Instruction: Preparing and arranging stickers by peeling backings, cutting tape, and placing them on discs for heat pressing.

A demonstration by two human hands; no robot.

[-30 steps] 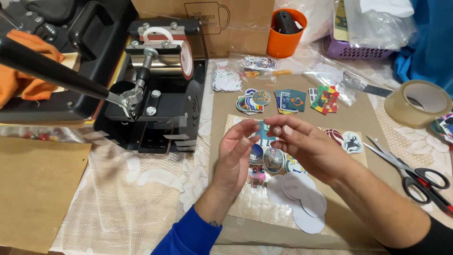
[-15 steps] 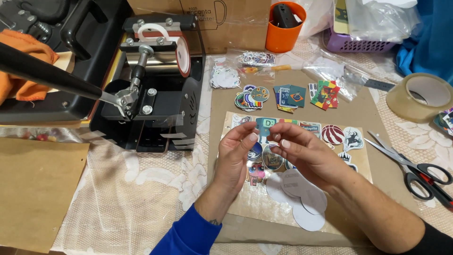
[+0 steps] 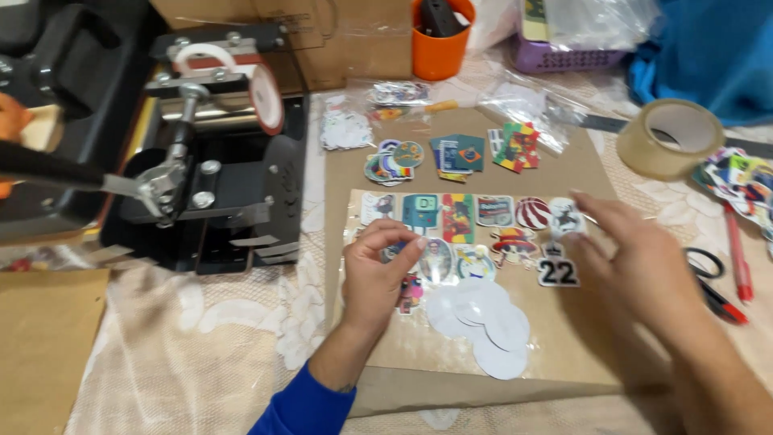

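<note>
My left hand (image 3: 378,270) hovers over a clear sheet (image 3: 451,242) covered with colourful stickers, its fingertips pinched on a small round sticker (image 3: 396,251). My right hand (image 3: 644,262) is spread open above the sheet's right side, holding nothing, close to a black-and-white number sticker (image 3: 558,271). A row of stickers (image 3: 475,211) lies along the sheet's far edge. Several white paper circles (image 3: 483,318) overlap at its near edge. The sheet rests on brown cardboard (image 3: 555,346).
A black mug heat press (image 3: 217,161) stands at the left with a long handle. More sticker piles (image 3: 451,153), an orange cup (image 3: 439,36), a tape roll (image 3: 672,137), scissors (image 3: 708,274) and a red pen (image 3: 737,254) surround the cardboard. Brown paper (image 3: 40,346) lies front left.
My hands were together over the sheet; now the right hand has pulled away to the right and opened, while the left keeps the small sticker pinched. The camera has moved closer.
</note>
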